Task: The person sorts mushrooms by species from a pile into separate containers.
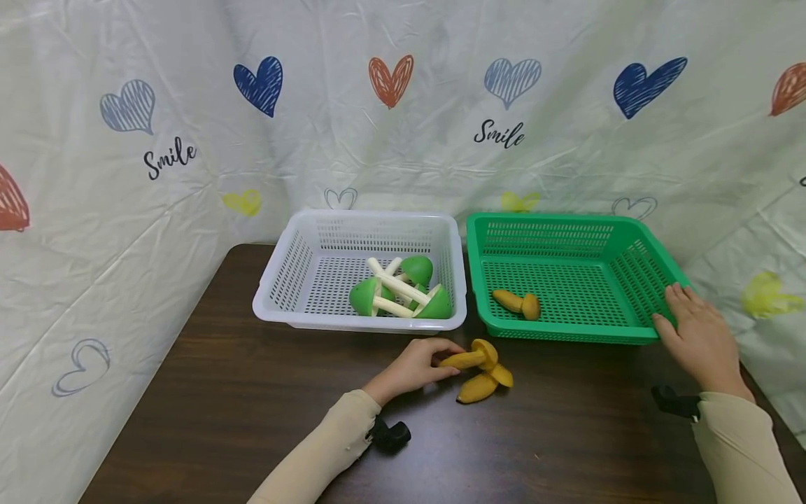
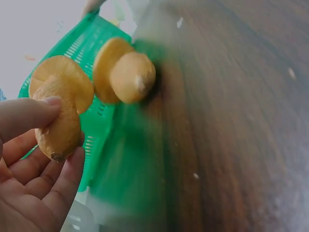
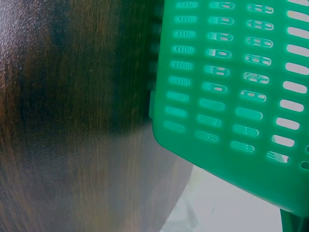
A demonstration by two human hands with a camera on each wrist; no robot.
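My left hand (image 1: pixel 418 365) pinches the stem of a yellow-brown toy mushroom (image 1: pixel 466 360) between thumb and fingers. In the left wrist view the thumb lies across that mushroom (image 2: pixel 60 108). Just beside it, a second yellow mushroom (image 1: pixel 478 388) lies on the table in front of the baskets. A third yellow mushroom (image 1: pixel 520 304) lies in the green basket (image 1: pixel 567 334), near its left front corner. At that basket's right front corner, my right hand (image 1: pixel 702 336) rests on the rim with fingers extended. The right wrist view shows the basket's slotted wall (image 3: pixel 222 159) but not the hand.
A white basket (image 1: pixel 273 297) stands left of the green one and holds several green-capped mushrooms (image 1: pixel 431 304) with white stems. Both sit at the back of the dark wooden table (image 1: pixel 252 406). Behind them hangs a pale curtain (image 1: pixel 428 140) printed with hearts.
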